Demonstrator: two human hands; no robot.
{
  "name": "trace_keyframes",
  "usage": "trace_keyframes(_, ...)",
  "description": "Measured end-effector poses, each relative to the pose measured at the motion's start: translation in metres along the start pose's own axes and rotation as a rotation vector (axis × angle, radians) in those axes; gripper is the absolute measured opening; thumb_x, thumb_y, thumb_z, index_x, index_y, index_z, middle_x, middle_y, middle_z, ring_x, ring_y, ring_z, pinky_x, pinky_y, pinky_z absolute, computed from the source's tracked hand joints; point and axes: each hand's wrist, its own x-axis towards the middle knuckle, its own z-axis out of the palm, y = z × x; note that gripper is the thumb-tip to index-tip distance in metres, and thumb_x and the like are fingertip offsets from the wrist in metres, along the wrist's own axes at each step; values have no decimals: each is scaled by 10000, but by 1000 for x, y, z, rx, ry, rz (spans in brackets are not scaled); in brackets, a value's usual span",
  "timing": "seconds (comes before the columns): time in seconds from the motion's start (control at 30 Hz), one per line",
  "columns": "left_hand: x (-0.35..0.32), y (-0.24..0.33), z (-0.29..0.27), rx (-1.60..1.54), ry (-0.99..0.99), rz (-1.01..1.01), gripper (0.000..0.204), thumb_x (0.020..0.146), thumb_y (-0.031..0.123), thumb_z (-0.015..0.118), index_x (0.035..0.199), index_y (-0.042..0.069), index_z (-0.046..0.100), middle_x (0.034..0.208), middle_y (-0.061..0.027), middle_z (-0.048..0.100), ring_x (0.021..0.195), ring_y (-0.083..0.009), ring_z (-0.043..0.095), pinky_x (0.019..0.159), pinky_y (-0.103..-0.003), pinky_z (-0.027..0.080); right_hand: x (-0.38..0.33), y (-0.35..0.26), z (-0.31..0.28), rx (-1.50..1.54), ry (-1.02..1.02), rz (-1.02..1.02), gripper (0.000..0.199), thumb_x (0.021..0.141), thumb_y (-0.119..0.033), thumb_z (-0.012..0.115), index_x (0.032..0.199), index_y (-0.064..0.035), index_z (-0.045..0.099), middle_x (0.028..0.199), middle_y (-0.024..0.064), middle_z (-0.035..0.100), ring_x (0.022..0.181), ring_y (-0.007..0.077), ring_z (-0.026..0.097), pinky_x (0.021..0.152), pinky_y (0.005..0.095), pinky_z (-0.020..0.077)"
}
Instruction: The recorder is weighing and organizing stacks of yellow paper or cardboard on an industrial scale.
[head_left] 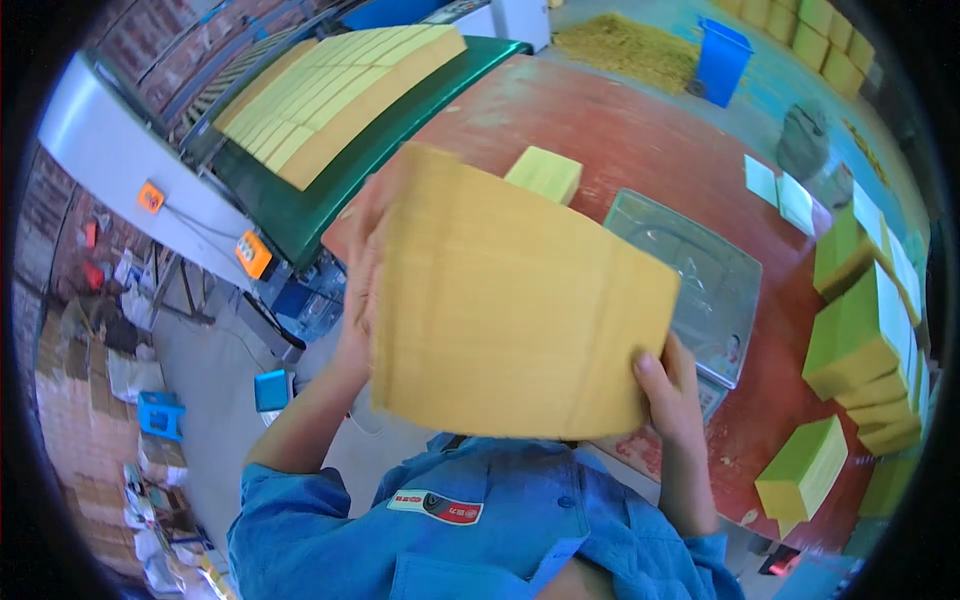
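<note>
A wide stack of yellow paper (520, 310) is held up in front of my chest, above the near edge of the table. My left hand (362, 290) presses against its left side, fingers stretched up along the edge and a little blurred. At its lower right corner my right hand (675, 390) grips it, thumb on the front face and the other fingers mostly hidden behind. Just beyond the stack lies a smaller yellow paper block (546, 174), partly covered by it. A clear plastic bin (700, 290) sits to the right of the stack on the table.
The red tabletop (610, 110) is worn. At left, a machine with a green conveyor belt (400, 125) carries rows of yellow paper bundles (345, 95). More yellow bundles (860, 340) line the right edge. A blue bin (722, 62) and a straw-coloured heap (625, 48) stand beyond.
</note>
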Motion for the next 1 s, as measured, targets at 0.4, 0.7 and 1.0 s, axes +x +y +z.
trace_keyframes(0.4,-58,-350,-127,-97,323,-389,612,886,263,635,1389,33,373,1370,-129,419,1245,-256,438,1033,-355,360,318,32,208,-548,-393,70,542,827,-432,667,1052,62,655,940,158,690,881,208,660,762,344,509)
trace_keyframes(0.7,-39,-442,-153,151,37,-525,490,875,275,655,1278,32,519,1187,-123,604,1059,-279,585,926,-389,462,410,11,262,-747,-364,238,615,829,-528,627,1030,51,673,939,140,695,862,210,657,761,342,498)
trace_keyframes(1.0,17,-466,-154,-629,325,-702,442,971,337,492,1297,41,528,1358,-130,525,1170,-256,549,954,-371,454,460,36,254,-661,-441,157,593,837,-484,652,1149,20,639,1064,128,679,960,196,640,855,328,492)
